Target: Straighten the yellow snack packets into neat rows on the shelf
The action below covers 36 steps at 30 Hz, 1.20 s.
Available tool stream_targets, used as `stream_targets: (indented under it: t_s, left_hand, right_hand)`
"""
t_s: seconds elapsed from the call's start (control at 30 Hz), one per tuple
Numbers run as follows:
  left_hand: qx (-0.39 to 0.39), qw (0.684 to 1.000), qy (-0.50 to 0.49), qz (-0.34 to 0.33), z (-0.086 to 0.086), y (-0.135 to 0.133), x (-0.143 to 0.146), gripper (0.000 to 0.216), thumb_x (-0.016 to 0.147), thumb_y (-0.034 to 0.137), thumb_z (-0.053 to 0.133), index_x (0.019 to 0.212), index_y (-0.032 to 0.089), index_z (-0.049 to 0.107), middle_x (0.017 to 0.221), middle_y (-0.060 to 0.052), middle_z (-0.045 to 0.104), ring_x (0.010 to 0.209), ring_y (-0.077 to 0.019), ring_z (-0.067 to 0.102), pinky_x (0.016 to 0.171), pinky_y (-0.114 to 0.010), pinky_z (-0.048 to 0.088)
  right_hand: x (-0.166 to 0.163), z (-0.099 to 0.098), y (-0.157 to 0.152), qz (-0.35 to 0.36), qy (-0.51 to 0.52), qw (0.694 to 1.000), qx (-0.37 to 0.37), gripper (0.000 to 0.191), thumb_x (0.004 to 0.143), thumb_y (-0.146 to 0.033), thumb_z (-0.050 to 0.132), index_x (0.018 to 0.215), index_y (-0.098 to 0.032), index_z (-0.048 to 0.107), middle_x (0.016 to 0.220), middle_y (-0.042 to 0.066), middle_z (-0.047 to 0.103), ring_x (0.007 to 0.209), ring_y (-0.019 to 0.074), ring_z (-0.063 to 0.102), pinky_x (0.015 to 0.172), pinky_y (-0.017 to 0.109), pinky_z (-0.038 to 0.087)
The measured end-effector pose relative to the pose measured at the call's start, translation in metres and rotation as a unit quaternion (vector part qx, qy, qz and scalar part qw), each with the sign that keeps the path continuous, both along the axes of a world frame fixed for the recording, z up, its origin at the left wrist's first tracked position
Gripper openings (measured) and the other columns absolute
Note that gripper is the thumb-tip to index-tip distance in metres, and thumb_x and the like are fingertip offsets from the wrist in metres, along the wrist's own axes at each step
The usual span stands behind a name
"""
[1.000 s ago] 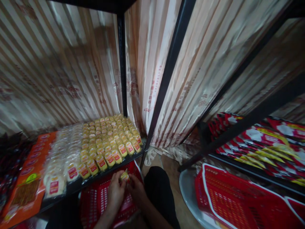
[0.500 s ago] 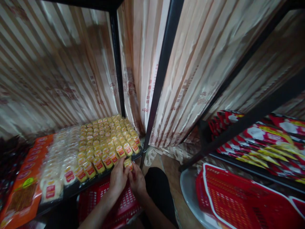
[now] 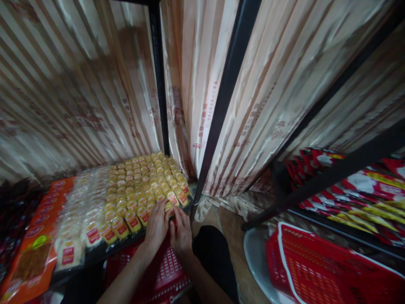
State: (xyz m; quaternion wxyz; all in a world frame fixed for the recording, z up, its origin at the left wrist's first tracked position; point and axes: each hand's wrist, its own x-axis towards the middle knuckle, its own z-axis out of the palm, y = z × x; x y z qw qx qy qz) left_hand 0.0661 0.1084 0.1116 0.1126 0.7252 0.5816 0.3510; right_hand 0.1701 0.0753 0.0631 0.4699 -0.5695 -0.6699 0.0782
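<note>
Yellow, glossy-wrapped, rounded packet [image 3: 169, 206]; hands [image 3: 157, 226] close together about it, grip unclear.

Little yellow snack [image 3: 170, 206] in shiny plastic, partly hidden by fingers [image 3: 160, 211], right at the front of the matching yellow packs [image 3: 134, 192].

The hands [image 3: 157, 226] partly hide the yellow packet [image 3: 169, 206] between them.

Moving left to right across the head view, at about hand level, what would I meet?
Dark packets, orange packet, pale wrapped pieces, yellow wrapped pieces, left hand, right hand, dark-trousered knee, red basket with a white rim.
</note>
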Motion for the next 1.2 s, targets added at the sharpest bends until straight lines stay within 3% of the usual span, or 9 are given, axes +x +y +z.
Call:
stream_targets:
  t_s: [0.2, 0.4, 0.53, 0.63, 0.83, 0.97, 1.2]
  left_hand:
    - [0.041, 0.998, 0.042, 0.019, -0.007, 0.003, 0.000, 0.033, 0.086, 0.019, 0.042, 0.118, 0.015, 0.051, 0.110, -0.012, 0.059, 0.106, -0.0223, 0.055, 0.091, -0.042, 0.049]
    - [0.111, 0.989, 0.084, 0.048, -0.013, -0.005, -0.002, 0.039, 0.086, 0.020, 0.041, 0.124, 0.018, 0.048, 0.125, -0.014, 0.046, 0.116, -0.0260, 0.047, 0.091, -0.043, 0.049]
    - [0.195, 0.971, 0.139, 0.008, -0.029, -0.025, -0.005, 0.035, 0.086, 0.019, 0.041, 0.118, 0.025, 0.055, 0.109, -0.008, 0.058, 0.105, -0.0220, 0.055, 0.083, -0.037, 0.052]
    - [0.187, 0.968, 0.168, -0.012, -0.040, -0.032, -0.005, 0.036, 0.085, 0.014, 0.041, 0.115, 0.023, 0.057, 0.104, -0.007, 0.063, 0.102, -0.0191, 0.056, 0.086, -0.032, 0.050]
    - [0.153, 0.970, 0.187, 0.001, -0.049, -0.020, -0.007, 0.042, 0.084, 0.011, 0.037, 0.123, 0.019, 0.050, 0.113, -0.008, 0.061, 0.100, -0.0159, 0.058, 0.083, -0.027, 0.051]
    - [0.164, 0.966, 0.202, -0.009, -0.051, -0.016, -0.013, 0.042, 0.084, 0.009, 0.036, 0.121, 0.020, 0.051, 0.110, -0.007, 0.062, 0.102, -0.0161, 0.058, 0.084, -0.029, 0.051]
    - [0.227, 0.935, 0.269, -0.036, -0.048, -0.013, -0.026, 0.045, 0.083, 0.005, 0.038, 0.121, 0.023, 0.053, 0.117, -0.004, 0.063, 0.110, -0.0174, 0.054, 0.095, -0.033, 0.043]
  right_hand:
    - [-0.008, -0.008, 0.005, 0.003, 0.041, 0.999, -0.027, 0.046, 0.091, -0.022, 0.036, 0.137, -0.020, 0.037, 0.125, 0.013, 0.049, 0.115, 0.0202, 0.052, 0.094, 0.036, 0.048]
    - [-0.010, -0.012, 0.007, 0.009, 0.078, 0.996, -0.049, 0.047, 0.091, -0.023, 0.035, 0.138, -0.022, 0.035, 0.117, 0.012, 0.048, 0.099, 0.0185, 0.060, 0.082, 0.032, 0.054]
    - [-0.009, -0.014, 0.009, 0.022, 0.060, 0.998, -0.018, 0.052, 0.089, -0.020, 0.037, 0.140, -0.020, 0.031, 0.114, 0.013, 0.049, 0.104, 0.0206, 0.056, 0.085, 0.035, 0.053]
    - [-0.008, -0.014, 0.011, 0.027, 0.046, 0.999, -0.002, 0.054, 0.087, -0.017, 0.038, 0.140, -0.021, 0.031, 0.113, 0.013, 0.049, 0.104, 0.0209, 0.055, 0.083, 0.034, 0.054]
    - [-0.005, -0.016, 0.009, 0.024, 0.038, 0.999, 0.027, 0.052, 0.087, -0.015, 0.036, 0.138, -0.023, 0.035, 0.115, 0.012, 0.050, 0.103, 0.0202, 0.057, 0.083, 0.036, 0.053]
    - [0.005, -0.009, 0.013, -0.015, -0.003, 0.999, 0.041, 0.049, 0.090, -0.016, 0.036, 0.139, -0.023, 0.033, 0.127, 0.013, 0.048, 0.118, 0.0222, 0.047, 0.096, 0.044, 0.045]
    - [0.008, 0.002, 0.053, -0.083, -0.008, 0.996, 0.045, 0.059, 0.094, -0.028, 0.033, 0.146, -0.016, 0.007, 0.149, 0.016, 0.022, 0.138, 0.0268, 0.016, 0.105, 0.056, 0.030]
